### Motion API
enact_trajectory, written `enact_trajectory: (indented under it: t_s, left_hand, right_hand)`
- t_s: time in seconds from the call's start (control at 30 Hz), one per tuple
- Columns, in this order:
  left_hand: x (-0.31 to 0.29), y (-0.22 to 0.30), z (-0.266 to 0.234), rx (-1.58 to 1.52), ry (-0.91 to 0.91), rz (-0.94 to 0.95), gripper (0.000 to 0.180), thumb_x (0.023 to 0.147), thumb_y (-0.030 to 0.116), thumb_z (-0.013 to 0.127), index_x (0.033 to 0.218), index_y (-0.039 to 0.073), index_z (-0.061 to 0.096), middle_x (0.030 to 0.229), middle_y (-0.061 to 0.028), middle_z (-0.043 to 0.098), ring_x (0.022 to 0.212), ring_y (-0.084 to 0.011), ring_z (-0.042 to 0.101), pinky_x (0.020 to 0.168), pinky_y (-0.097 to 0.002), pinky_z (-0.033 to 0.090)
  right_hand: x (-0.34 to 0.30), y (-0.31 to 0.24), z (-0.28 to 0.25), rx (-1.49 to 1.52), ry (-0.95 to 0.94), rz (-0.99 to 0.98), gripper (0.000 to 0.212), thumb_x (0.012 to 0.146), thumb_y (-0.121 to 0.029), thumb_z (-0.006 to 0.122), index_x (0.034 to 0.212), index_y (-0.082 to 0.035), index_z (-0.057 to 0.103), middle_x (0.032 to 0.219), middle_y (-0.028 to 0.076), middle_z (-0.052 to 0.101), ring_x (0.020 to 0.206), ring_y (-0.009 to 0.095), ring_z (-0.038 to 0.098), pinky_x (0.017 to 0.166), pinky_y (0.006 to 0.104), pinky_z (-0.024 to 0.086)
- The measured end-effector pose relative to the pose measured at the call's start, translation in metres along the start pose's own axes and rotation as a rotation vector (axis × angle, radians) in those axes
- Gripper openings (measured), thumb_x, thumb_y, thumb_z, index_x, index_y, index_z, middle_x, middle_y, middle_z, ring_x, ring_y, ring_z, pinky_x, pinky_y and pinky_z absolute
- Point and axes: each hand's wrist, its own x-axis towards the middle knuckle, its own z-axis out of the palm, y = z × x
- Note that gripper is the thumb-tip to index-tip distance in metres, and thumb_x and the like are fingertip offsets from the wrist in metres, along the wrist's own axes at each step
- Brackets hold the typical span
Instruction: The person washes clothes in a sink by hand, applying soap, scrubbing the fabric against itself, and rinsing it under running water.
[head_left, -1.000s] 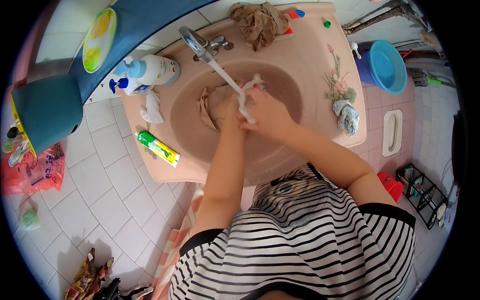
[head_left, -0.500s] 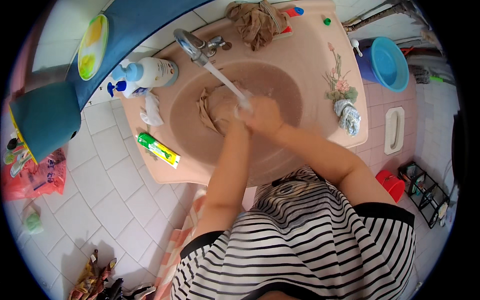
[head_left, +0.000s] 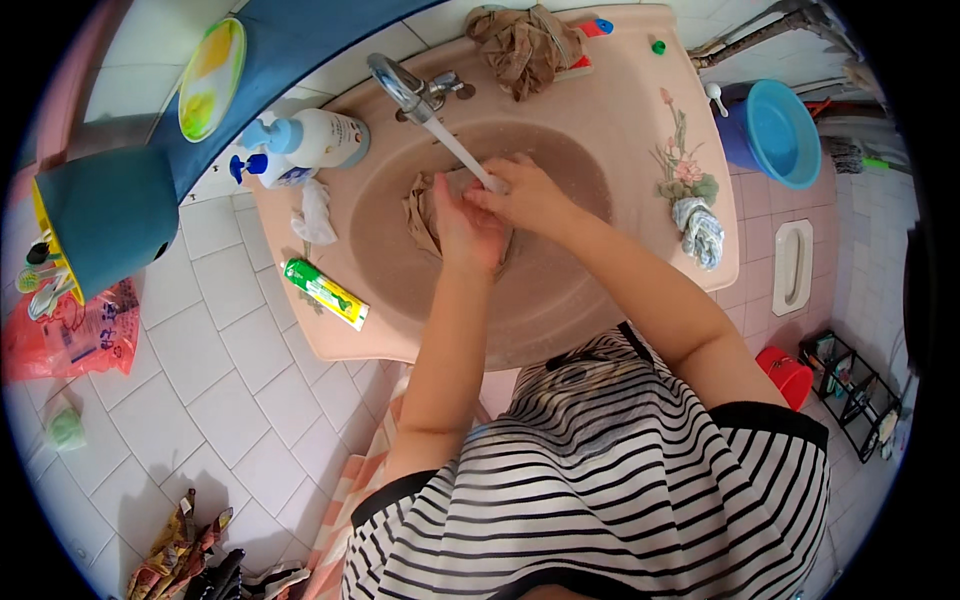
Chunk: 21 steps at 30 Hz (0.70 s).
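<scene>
Both hands meet under the chrome faucet point(head_left: 394, 78) (spout's at 11 o'clock), presumably so water hits them directly. Left hand point(head_left: 470, 230) and right hand point(head_left: 532, 197) overlap; can't tell if their fingers grip anything. Brown cloth point(head_left: 418, 212) lies in the pink sink point(head_left: 640, 130), 9 o'clock from them.

The pink washbasin point(head_left: 640, 140) carries a pump bottle point(head_left: 335, 138), a green-yellow tube point(head_left: 324, 293) — and, inside, brown cloth point(head_left: 417, 217).

Here's the fisheye, peering steeply down from the wearer's head, close in, left hand point(head_left: 474, 230) and right hand point(head_left: 528, 195) near mid-frame, above the pink washbasin point(head_left: 632, 110).
</scene>
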Motion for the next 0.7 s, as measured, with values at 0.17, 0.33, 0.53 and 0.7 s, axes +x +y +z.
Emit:
enact_trajectory:
  t_s: [0.17,0.33,0.53,0.7]
  left_hand:
    - [-0.006,-0.024,-0.009,-0.032,0.202,0.066,0.061,0.090,0.051,0.043,0.112,-0.006,0.044,0.107,-0.0141,0.052,0.095,-0.0281,0.054,0.089,-0.0363,0.046]
    - [0.019,-0.026,-0.026,-0.165,-0.202,-0.382,0.040,0.091,0.044,0.044,0.111,0.010,0.051,0.110,-0.0097,0.057,0.105,-0.0260,0.055,0.092,-0.0405,0.044]
    - [0.025,-0.047,0.008,-0.015,-0.034,-0.249,0.036,0.092,0.041,0.045,0.116,0.014,0.049,0.114,-0.0049,0.055,0.104,-0.0213,0.055,0.085,-0.0359,0.048]
    - [0.028,-0.056,0.007,0.016,-0.047,-0.182,0.034,0.093,0.042,0.042,0.110,0.015,0.053,0.104,-0.0023,0.059,0.097,-0.0202,0.058,0.084,-0.0365,0.048]
  right_hand:
    - [0.010,0.006,-0.019,0.355,0.002,0.026,0.038,0.072,-0.035,0.070,0.096,-0.006,0.064,0.094,0.015,0.061,0.086,0.029,0.059,0.083,0.0387,0.045]
    - [-0.027,-0.021,0.007,-0.102,0.053,-0.451,0.026,0.073,-0.033,0.067,0.077,-0.007,0.066,0.074,0.012,0.058,0.067,0.030,0.058,0.064,0.0388,0.048]
    - [-0.016,0.003,0.021,-0.404,0.117,-0.050,0.030,0.081,-0.038,0.055,0.072,-0.012,0.066,0.073,0.010,0.060,0.064,0.031,0.060,0.061,0.0420,0.048]
    - [-0.004,0.022,0.013,-0.331,0.291,-0.067,0.032,0.085,-0.036,0.049,0.072,-0.013,0.067,0.076,0.011,0.065,0.068,0.031,0.062,0.058,0.0448,0.049]
